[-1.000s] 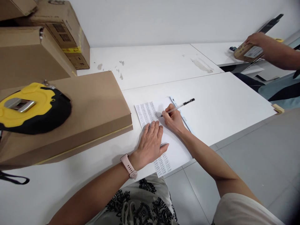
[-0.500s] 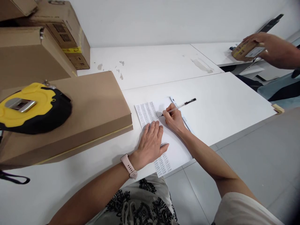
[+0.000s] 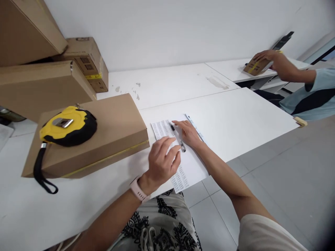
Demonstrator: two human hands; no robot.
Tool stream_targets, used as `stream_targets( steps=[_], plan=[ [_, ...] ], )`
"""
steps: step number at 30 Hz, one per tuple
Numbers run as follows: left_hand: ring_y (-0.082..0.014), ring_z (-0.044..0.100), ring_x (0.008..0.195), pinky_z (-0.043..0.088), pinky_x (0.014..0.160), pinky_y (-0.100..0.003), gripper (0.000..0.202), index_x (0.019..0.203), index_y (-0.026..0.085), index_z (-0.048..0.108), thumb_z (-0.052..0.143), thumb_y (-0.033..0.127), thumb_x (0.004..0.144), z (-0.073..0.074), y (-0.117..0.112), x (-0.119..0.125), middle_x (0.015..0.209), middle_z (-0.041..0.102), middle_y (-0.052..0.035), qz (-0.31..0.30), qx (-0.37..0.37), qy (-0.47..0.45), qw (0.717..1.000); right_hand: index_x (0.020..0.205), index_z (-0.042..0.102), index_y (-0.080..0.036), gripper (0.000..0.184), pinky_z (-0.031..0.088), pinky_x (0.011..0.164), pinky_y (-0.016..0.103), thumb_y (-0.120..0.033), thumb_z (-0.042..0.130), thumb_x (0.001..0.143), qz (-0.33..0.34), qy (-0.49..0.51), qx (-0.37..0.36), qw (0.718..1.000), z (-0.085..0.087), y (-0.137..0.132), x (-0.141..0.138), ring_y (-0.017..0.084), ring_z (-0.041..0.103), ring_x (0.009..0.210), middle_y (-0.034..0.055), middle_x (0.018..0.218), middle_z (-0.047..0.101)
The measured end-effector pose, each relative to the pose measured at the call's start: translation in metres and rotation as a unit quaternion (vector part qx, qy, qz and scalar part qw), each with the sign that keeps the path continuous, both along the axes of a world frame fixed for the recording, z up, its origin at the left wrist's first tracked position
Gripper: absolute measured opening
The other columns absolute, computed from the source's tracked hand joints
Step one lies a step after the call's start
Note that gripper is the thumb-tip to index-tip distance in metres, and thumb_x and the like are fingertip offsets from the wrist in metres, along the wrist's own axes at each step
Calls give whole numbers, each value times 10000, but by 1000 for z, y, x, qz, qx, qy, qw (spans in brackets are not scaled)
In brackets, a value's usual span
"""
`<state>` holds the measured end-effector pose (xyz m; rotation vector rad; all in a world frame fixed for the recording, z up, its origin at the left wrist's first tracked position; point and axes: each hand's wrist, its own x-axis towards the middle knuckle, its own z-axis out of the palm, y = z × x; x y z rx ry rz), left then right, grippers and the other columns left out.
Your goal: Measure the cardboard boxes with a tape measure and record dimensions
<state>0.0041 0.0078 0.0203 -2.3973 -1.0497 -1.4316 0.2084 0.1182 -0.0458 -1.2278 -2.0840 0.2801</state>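
Observation:
A printed sheet of paper (image 3: 188,166) with columns of small text lies at the near edge of the white table (image 3: 235,118). A pen (image 3: 178,138) lies flat on the sheet. My right hand (image 3: 188,134) rests on the paper beside the pen, fingers stretched out and touching it, not gripping it. My left hand (image 3: 161,161), with a pink watch on the wrist, hovers just above the sheet, its fingers loosely bent and apart, with nothing in them.
A yellow and black tape measure (image 3: 68,127) with a black strap sits on a flat cardboard box (image 3: 112,136) to the left. More cardboard boxes (image 3: 89,59) are stacked behind it. At the far right another person's hand (image 3: 264,55) holds a small box (image 3: 255,66).
My right hand has laid the pen down on the paper and opened. My left hand has lifted off the sheet. The view has tilted up and shifted left.

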Motion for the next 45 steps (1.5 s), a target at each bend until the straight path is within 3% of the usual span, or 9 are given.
stream_targets(
  steps=[4, 7, 12, 17, 21, 25, 32, 39, 45],
  plan=[
    [-313, 645, 1141, 460, 1033, -592, 355, 1140, 268, 655, 736, 178, 806, 66, -14, -69, 1173, 704, -51, 177, 76, -40, 980, 1371, 548, -219, 605, 520, 886, 372, -21, 363, 830, -69, 53, -8, 996, -7, 5, 2, 210, 645, 915, 71, 1034, 711],
    [-437, 517, 1316, 312, 1124, -711, 557, 1265, 255, 635, 806, 356, 745, 97, -15, -131, 1379, 607, -98, 297, 10, -13, 955, 1365, 539, -212, 593, 520, 867, 358, -34, 360, 828, -103, 60, -30, 992, -8, 8, 3, 201, 664, 873, 62, 983, 716],
    [-497, 471, 1351, 403, 1051, -754, 784, 1415, 305, 499, 789, 556, 732, 103, -4, -181, 1420, 560, -120, 368, -249, -24, 896, 1304, 580, -202, 531, 515, 880, 379, -51, 363, 845, -113, 25, -45, 992, -6, 10, 1, 229, 676, 946, 73, 978, 736],
    [-448, 587, 1231, 468, 1002, -670, 807, 1354, 244, 566, 820, 575, 663, 94, 7, -179, 1325, 635, -131, 419, -225, -40, 879, 1218, 637, -180, 465, 509, 894, 391, -52, 364, 864, -128, -20, -40, 991, -3, 7, -5, 247, 658, 999, 99, 1036, 737],
    [-358, 627, 1171, 478, 1026, -527, 672, 1230, 236, 625, 815, 505, 645, 92, -6, -183, 1241, 675, -101, 370, -167, -132, 904, 1136, 675, -155, 392, 493, 912, 446, -75, 403, 866, -133, -45, -15, 990, 10, -8, -19, 297, 630, 1050, 153, 1073, 725],
    [-280, 638, 1110, 516, 951, -404, 632, 1179, 230, 598, 824, 453, 633, 94, -47, -186, 1194, 653, -73, 204, -150, -270, 929, 1087, 673, -209, 277, 513, 896, 460, -204, 449, 925, -64, 134, 14, 989, 56, -49, -54, 268, 642, 979, 110, 1042, 723],
    [-257, 670, 962, 549, 807, -349, 787, 1288, 250, 563, 851, 504, 601, 92, -108, -167, 1068, 673, -61, -54, -311, -376, 871, 1038, 675, -221, 386, 555, 724, 356, -550, 485, 967, 246, 321, -292, 867, 163, -129, -131, 182, 648, 812, 86, 1000, 717],
    [-274, 710, 844, 591, 676, -390, 597, 1225, 228, 605, 777, 473, 709, 88, -129, -166, 1003, 727, -76, -84, -413, -454, 785, 698, 542, -212, 492, 460, 582, 288, -672, 631, 846, 280, 280, -383, 835, 158, -151, -162, 134, 544, 633, 7, 667, 579],
    [-266, 718, 747, 582, 545, -326, 383, 967, 177, 711, 779, 410, 670, 124, -115, -215, 935, 761, -86, -10, -368, -512, 776, 698, 581, -195, 375, 440, 573, 290, -517, 665, 869, 213, 371, -345, 835, 172, -87, -139, 131, 490, 604, 4, 639, 544]
  ],
)
